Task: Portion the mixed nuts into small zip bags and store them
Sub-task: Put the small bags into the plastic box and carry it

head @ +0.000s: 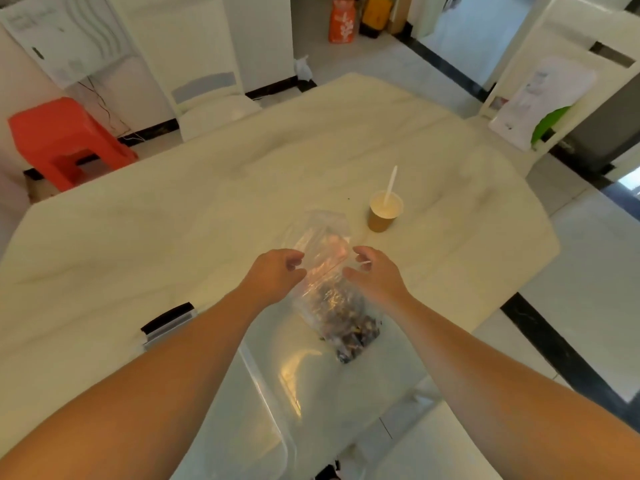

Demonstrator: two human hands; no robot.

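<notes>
Two forearms reach fwd over the counter (207, 188), w/ a clear zip bag (329, 271) between them. Left hand (273, 273) pinches the bag's left edge, right hand (375, 273) its right edge, fingers curled. Bag is held just above the counter's near edge; dark mixed nuts (353, 332) sit at its bottom. Paper cup (384, 211) w/ a white spoon (391, 185) stands just beyond.

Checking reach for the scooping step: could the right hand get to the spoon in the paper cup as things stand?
Probably yes: the spoon sticks up from the cup beyond the right hand, nothing between, though that hand holds the bag.
</notes>
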